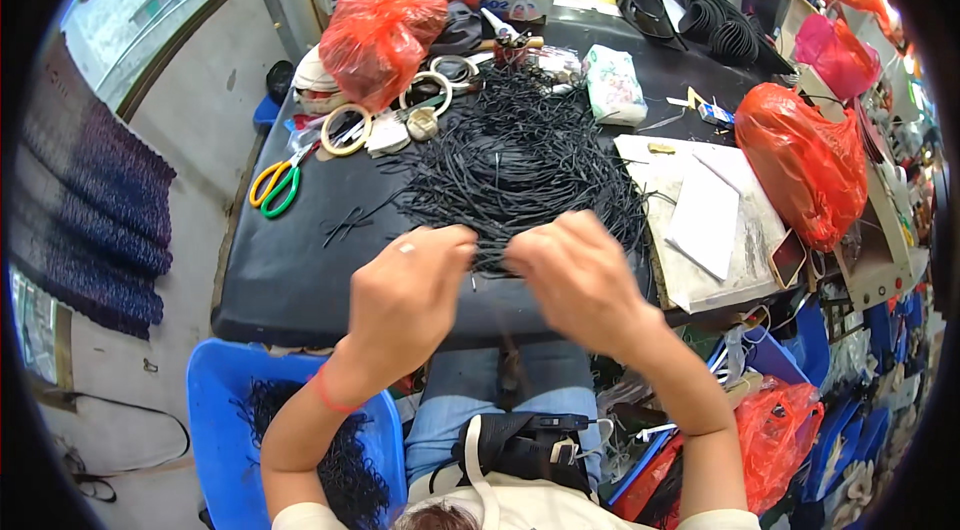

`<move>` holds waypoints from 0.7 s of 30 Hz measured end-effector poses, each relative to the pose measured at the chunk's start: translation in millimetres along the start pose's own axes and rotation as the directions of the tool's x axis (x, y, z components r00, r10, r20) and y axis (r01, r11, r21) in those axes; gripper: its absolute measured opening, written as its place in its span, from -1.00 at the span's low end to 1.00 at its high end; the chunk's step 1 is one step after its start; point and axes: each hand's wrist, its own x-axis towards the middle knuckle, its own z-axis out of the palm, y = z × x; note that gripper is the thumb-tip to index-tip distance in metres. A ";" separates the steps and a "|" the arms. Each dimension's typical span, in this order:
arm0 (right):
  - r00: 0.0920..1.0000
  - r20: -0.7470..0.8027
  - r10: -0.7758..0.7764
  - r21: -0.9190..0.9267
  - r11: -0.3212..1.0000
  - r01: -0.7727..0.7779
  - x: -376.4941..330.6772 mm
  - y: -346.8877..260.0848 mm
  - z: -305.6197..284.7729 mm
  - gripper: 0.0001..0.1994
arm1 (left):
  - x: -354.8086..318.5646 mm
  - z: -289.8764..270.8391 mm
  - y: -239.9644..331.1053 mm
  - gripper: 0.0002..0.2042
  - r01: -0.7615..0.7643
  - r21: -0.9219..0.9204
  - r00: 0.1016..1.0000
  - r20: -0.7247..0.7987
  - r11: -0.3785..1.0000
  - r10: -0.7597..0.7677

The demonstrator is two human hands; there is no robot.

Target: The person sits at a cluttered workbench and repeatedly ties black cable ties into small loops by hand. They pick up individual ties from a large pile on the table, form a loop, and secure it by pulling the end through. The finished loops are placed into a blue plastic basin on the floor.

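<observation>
A large tangled heap of thin black cords (490, 170) spreads over the middle of the black-topped table (300, 280). At its near edge my left hand (408, 285) is closed, fingertips pinched together. Opposite it, a short gap away, my right hand (580, 275) is curled in a similar pinch. Whatever the fingertips hold is too small and blurred to make out, and the cords lie just behind them. A few loose cords (348, 222) stray from the heap on the left. Below my left forearm, a blue tub (203, 410) contains more black cords (350, 470).
Scissors (280, 190) with yellow and green handles lie left, near tape rolls (347, 130) and a red plastic bag (375, 45). A tissue pack (614, 85) stands behind the heap. On the right are a pale board (655, 230), a phone (788, 258) and another red bag (805, 165).
</observation>
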 end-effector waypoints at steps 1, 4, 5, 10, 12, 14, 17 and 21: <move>0.999 0.024 -0.043 -0.121 0.992 0.045 0.5 15.1 -5.3 -0.86 | 6.3 12.1 -5.7 -0.95 -0.049 0.093 0.998 0.054 0.994 0.044; 0.976 0.211 0.061 -0.189 0.982 -0.021 -39.9 79.4 10.2 -0.86 | -4.5 86.6 -42.9 -0.89 -0.075 0.068 0.964 0.261 0.995 0.055; 0.962 0.250 0.108 -0.170 0.983 -0.066 -44.9 92.6 15.6 -0.86 | -4.6 99.6 -49.6 -0.89 -0.068 0.030 0.955 0.292 0.997 0.057; 0.892 0.128 0.434 -0.011 0.900 -0.436 1.3 174.0 21.5 -0.53 | 59.2 119.7 -106.6 -0.62 0.060 -0.033 0.984 0.168 0.998 -0.054; 0.719 0.213 0.661 -0.038 0.741 -0.670 43.5 221.2 21.9 -0.17 | 117.1 131.3 -143.0 -0.27 0.105 -0.019 0.953 0.288 0.994 -0.096; 0.468 0.382 0.797 -0.132 0.548 -0.826 70.1 263.5 39.2 0.27 | 159.2 154.2 -187.9 0.08 0.204 0.052 0.844 0.497 0.978 -0.202; 0.291 0.562 0.774 -0.352 0.542 -0.763 70.6 297.1 69.8 0.39 | 188.9 203.6 -242.8 0.37 0.284 0.146 0.641 0.706 0.948 -0.301; 0.257 0.621 0.741 -0.425 0.594 -0.683 68.7 306.3 91.7 0.37 | 196.5 228.7 -227.3 0.33 0.210 0.367 0.396 0.816 0.906 -0.422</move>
